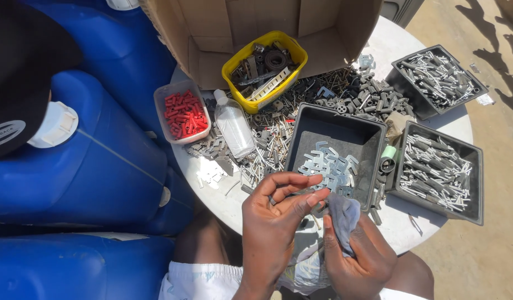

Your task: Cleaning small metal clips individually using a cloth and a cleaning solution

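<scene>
Big blue plastic jerrycans (95,161) stand at my left beside the round white table (234,203), out on sunlit concrete. On the table sit a clear tub of red plastic plugs (182,114), a clear plastic bottle (234,126), a yellow tub of dark parts (264,66) and black trays of metal pieces (334,150). My left hand (273,222) pinches a small flat grey metal clip (317,191) between thumb and fingertips, just before the nearest tray. My right hand (359,258) is closed around a crumpled grey-blue cloth (342,214), touching the clip.
</scene>
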